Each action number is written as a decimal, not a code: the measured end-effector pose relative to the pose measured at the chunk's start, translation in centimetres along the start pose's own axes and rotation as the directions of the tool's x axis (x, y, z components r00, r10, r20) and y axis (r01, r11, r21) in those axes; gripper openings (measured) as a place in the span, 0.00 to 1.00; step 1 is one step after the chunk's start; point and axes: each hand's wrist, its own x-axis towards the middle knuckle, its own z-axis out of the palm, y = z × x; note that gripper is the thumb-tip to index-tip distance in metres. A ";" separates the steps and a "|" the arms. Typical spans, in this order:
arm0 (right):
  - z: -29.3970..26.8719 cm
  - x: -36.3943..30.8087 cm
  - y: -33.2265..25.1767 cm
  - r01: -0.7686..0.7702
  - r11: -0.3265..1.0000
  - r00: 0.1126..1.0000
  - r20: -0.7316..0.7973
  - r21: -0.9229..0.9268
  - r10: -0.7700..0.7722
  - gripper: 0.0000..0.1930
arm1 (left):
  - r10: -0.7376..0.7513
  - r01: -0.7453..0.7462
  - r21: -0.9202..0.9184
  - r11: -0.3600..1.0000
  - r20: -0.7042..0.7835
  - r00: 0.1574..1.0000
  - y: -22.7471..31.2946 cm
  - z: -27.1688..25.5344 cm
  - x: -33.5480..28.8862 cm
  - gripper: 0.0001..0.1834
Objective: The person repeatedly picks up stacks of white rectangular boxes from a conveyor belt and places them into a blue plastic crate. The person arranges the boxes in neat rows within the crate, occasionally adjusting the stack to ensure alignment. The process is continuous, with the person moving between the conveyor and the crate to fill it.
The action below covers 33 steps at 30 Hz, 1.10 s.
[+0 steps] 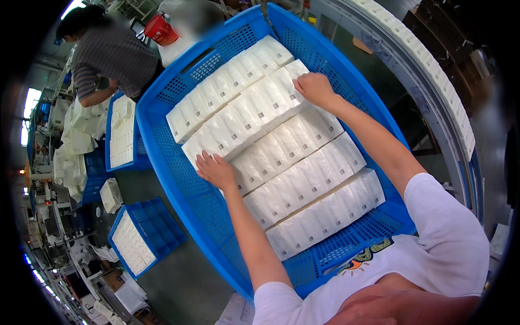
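Observation:
A large blue plastic crate (179, 197) with perforated walls stands in front of me, holding several rows of white film-wrapped packs with small grey squares on them. My left hand (215, 170) presses on the left end of one row of white packs (252, 111), fingers slightly spread. At that row's right end my right hand (314, 88) is bent round the last pack, its fingertips partly hidden. This row sits a little higher than the near rows (311, 187). Behind it lies another row (227, 84), touched by neither hand.
A conveyor (428, 70) carrying white packs curves along the right. To the left are smaller blue crates (157, 222) with packs inside. A person in a striped shirt (116, 57) works at the far left, near a red bucket (161, 31).

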 end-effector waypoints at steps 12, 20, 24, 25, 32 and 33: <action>-16.2 -11.6 -0.3 0.435 0.831 0.864 0.099 0.348 -0.494 0.05 | 0.349 -0.214 -0.551 0.807 0.153 0.925 13.3 -10.6 -1.5 0.20; -29.2 -38.1 24.2 0.134 0.970 0.986 -0.127 0.203 -0.110 0.08 | 0.597 -0.325 -0.870 0.372 -0.044 0.801 46.0 -26.6 -11.8 0.15; -34.0 -52.3 36.7 -0.332 0.943 0.895 -0.304 0.034 0.327 0.07 | 0.872 -0.540 -0.808 0.236 -0.069 0.484 61.3 -25.3 -17.0 0.15; -35.0 -55.8 39.3 -0.458 0.887 0.829 -0.328 0.067 0.453 0.06 | 0.907 -0.619 -0.751 0.229 -0.067 0.417 64.8 -23.7 -17.9 0.16; -36.5 -68.5 45.1 -0.803 0.532 0.428 -0.362 0.268 0.828 0.14 | 0.816 -0.717 -0.394 0.575 0.221 0.534 77.8 -15.1 -16.8 0.17; -35.9 -69.1 45.2 -0.823 0.493 0.392 -0.348 0.282 0.852 0.14 | 0.780 -0.694 -0.361 0.622 0.213 0.588 78.6 -14.8 -17.0 0.17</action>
